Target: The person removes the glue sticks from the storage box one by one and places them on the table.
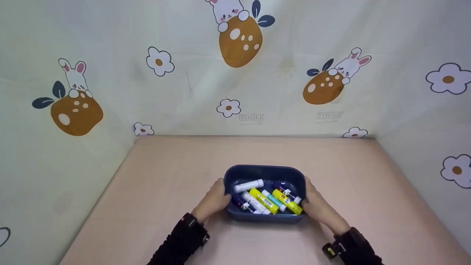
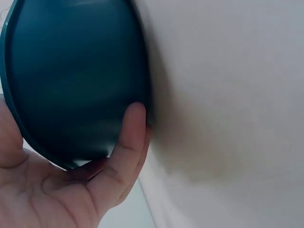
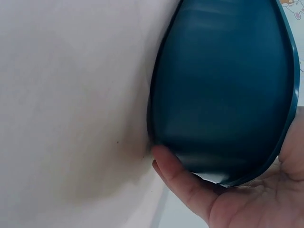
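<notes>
A dark blue plastic basin [image 1: 265, 219] with rounded corners is at the centre front of the table. My left hand [image 1: 212, 198] grips its left end, thumb over the rim and fingers low against the outer wall. At the opposite end my right hand [image 1: 319, 207] holds the basin the same way. Several glue sticks lie jumbled inside: yellow ones [image 1: 264, 201], white ones [image 1: 249, 185], dark blue ones [image 1: 244, 204] and a white-and-teal one [image 1: 274, 200]. Both wrist views show the basin's outer wall [image 2: 76, 71] [image 3: 223, 80] close to the tabletop; whether it touches is unclear.
The pale pink tabletop [image 1: 176, 158] spreads around the basin. Patterned sheets with rabbits and flowers form a back wall [image 1: 184, 95] and side walls. Dark sleeves with wrist-worn devices [image 1: 191, 224] cover both forearms.
</notes>
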Action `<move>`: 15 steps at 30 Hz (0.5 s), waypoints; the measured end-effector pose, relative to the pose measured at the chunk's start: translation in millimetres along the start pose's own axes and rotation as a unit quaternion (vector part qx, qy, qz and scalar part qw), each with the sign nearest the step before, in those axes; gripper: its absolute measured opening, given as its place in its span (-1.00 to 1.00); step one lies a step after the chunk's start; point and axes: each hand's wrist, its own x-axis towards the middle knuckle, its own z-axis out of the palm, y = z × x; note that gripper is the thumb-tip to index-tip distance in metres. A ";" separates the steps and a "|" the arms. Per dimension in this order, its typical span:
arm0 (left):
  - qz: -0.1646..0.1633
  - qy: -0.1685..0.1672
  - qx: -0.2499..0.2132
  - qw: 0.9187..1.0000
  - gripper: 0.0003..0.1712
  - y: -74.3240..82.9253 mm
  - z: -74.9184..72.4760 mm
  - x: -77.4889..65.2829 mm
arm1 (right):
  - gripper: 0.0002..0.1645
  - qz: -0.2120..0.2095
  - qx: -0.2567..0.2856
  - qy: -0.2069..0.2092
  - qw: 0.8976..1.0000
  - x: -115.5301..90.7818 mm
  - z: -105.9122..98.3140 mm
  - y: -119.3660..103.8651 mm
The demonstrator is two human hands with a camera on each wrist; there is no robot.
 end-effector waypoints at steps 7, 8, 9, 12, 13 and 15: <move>-0.027 0.009 0.017 0.999 -0.34 1.1 -0.1 12.4 | -0.15 -0.001 -0.049 0.014 0.999 1.7 -6.6 -1.6; -0.029 0.015 0.020 0.999 -0.35 1.1 0.5 14.6 | -0.16 0.003 -0.058 0.013 0.998 1.6 -7.6 -2.1; -0.031 0.022 0.024 0.999 -0.36 1.2 1.2 16.6 | -0.18 0.008 -0.065 0.010 0.998 1.6 -8.4 -2.4; -0.026 0.044 0.036 0.998 -0.39 1.0 4.0 21.8 | -0.20 0.021 -0.089 0.008 0.996 2.3 -10.2 -4.3; -0.020 0.051 0.041 0.998 -0.40 1.0 5.0 22.9 | -0.20 0.024 -0.097 0.009 0.995 2.9 -10.4 -5.1; -0.011 0.063 0.053 0.996 -0.41 0.9 7.0 24.1 | -0.21 0.023 -0.113 0.022 0.993 4.8 -10.4 -7.2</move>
